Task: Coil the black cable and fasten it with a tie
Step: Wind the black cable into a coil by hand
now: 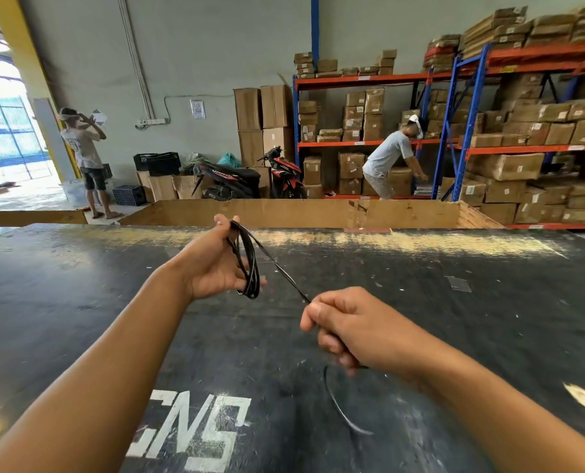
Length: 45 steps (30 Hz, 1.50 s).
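Note:
My left hand (216,264) is raised above the dark table (454,319) and holds several loops of the black cable (251,268) between thumb and fingers. From the top of the coil one strand runs down and right into my right hand (345,326), which is closed on it. The cable's free tail (338,404) curves out below my right hand, blurred, just above the tabletop. No tie is visible.
White stencilled letters (195,428) mark the table's near side. A plywood bin (304,213) stands behind the far edge. Beyond it are two parked motorbikes (250,179), shelves of cardboard boxes (523,131), and two people standing far off.

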Available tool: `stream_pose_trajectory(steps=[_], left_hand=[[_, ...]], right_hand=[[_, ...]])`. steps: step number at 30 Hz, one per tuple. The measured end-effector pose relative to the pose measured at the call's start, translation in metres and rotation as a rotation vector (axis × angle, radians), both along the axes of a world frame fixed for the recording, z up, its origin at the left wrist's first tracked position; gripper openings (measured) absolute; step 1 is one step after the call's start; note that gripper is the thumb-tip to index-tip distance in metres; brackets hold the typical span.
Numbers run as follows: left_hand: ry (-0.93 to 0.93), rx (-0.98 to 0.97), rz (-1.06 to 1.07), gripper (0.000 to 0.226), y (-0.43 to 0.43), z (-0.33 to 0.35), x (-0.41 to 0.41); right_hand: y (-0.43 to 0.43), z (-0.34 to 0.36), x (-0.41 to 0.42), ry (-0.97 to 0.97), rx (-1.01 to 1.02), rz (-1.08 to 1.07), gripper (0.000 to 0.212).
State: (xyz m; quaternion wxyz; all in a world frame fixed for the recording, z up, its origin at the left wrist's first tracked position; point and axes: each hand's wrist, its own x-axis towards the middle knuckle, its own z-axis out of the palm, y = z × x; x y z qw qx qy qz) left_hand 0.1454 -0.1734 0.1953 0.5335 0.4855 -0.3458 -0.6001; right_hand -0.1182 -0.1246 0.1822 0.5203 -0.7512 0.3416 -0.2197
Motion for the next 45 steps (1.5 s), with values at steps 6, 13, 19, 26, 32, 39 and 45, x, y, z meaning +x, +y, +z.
stream_pose_trajectory(steps=[6, 13, 19, 26, 32, 39, 45], left_hand=[[0.244, -0.15, -0.076, 0.053, 0.01, 0.024, -0.007], [0.364, -0.26, -0.319, 0.046, 0.027, 0.035, -0.024], [0.322, -0.257, -0.61, 0.053, 0.041, 0.032, -0.042], [0.146, -0.126, -0.813, 0.056, 0.048, 0.007, -0.059], [0.075, -0.032, -0.791, 0.053, 0.046, -0.007, -0.065], [0.072, 0.019, -0.806, 0.057, 0.046, -0.018, -0.065], [0.005, 0.077, -0.782, 0.054, 0.043, -0.028, -0.068]], right_hand=[[0.013, -0.038, 0.013, -0.086, 0.224, 0.059, 0.031], [0.001, -0.081, 0.023, -0.023, 0.261, 0.044, 0.042], [-0.026, -0.087, 0.026, 0.141, 0.167, 0.0, 0.048], [-0.08, -0.04, 0.016, 0.173, -0.217, -0.169, 0.015], [-0.112, 0.006, 0.016, 0.312, -0.487, -0.162, 0.013], [-0.127, 0.04, 0.01, 0.311, -0.596, -0.22, 0.014], [-0.127, 0.049, 0.013, 0.293, -0.669, -0.254, 0.019]])
